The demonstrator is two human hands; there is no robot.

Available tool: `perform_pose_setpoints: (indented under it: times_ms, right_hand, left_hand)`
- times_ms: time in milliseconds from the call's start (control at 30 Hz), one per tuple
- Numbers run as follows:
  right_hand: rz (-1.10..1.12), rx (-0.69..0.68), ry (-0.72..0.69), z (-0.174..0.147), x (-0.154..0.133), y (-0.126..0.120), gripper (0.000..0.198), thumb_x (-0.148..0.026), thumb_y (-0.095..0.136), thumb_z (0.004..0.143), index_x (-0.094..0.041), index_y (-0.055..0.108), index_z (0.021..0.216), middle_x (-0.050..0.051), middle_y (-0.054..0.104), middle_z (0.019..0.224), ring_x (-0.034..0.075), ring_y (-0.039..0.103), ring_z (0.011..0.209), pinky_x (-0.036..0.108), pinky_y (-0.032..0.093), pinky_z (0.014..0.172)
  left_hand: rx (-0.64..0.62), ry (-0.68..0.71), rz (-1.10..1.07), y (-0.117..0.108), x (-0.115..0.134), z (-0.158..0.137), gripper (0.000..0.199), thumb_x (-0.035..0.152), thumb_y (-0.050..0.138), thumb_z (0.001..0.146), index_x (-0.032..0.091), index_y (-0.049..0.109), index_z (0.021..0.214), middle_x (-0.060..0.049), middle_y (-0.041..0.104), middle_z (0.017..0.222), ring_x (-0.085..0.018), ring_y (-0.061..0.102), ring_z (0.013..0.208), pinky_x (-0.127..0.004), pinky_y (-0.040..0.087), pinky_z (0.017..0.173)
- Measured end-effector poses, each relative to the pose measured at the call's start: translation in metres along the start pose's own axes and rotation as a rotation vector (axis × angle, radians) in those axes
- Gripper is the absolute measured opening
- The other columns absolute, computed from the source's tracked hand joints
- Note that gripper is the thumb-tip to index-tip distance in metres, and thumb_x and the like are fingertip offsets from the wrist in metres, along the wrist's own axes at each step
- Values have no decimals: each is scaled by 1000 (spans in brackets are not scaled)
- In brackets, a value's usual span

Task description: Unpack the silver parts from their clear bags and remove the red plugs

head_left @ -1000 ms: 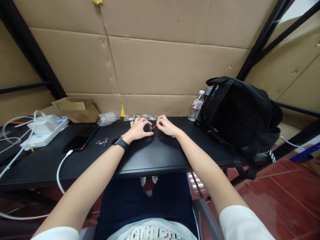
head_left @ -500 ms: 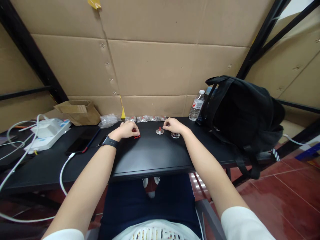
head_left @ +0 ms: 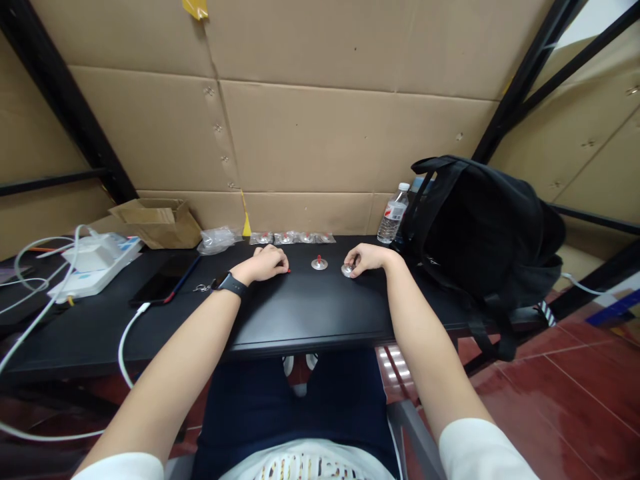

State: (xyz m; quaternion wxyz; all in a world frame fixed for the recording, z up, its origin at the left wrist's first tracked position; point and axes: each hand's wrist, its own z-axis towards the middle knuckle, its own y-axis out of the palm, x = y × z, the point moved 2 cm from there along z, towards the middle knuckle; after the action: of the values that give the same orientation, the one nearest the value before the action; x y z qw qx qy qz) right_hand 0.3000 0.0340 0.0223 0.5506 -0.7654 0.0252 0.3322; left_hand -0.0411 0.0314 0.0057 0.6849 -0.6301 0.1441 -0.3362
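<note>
My left hand rests low over the black table, its fingers curled and closed on a small red piece. Only a bit of that red piece shows past the fingertips. On the right, my right hand has thumb and fingers closed on a shiny round silver disc at the tabletop. Between the hands lies another silver disc, with a short red part standing up from its middle. Neither hand touches that one.
Several small clear packets line the cardboard wall, beside a crumpled plastic bag. To the left are a paper bag, a phone and a white power strip. A water bottle and black backpack stand right.
My right hand has moved right, away from the middle disc, and taken hold of the other disc. My left hand has shifted slightly right with the red piece.
</note>
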Motion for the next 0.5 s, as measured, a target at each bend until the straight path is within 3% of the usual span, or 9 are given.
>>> perform_pose_setpoints:
  times_ms: [200,367,500]
  right_hand:
    - [-43,19,-1,-1,-8,0,48,-30,86,52,-17,81,99,3,78,87,18,68,79,24,50,72]
    - [-64,86,-14,-2,-9,-1,51,-27,85,54,-16,79,104,3,77,86,18,68,78,24,50,71]
    - [34,160,-117,-1,-19,0,51,-26,83,60,-15,77,109,6,76,95,18,68,82,25,52,73]
  left_hand:
    - [98,43,-92,-2,12,3,17,34,52,91,24,65,89,-3,74,90,-23,65,92,-36,43,89]
    - [209,44,-147,-5,18,4,14,34,61,87,23,68,86,-3,76,91,-21,70,87,-32,47,84]
    - [271,67,-241,-4,20,5,15,36,67,84,22,70,83,-2,77,89,-21,72,86,-32,49,85]
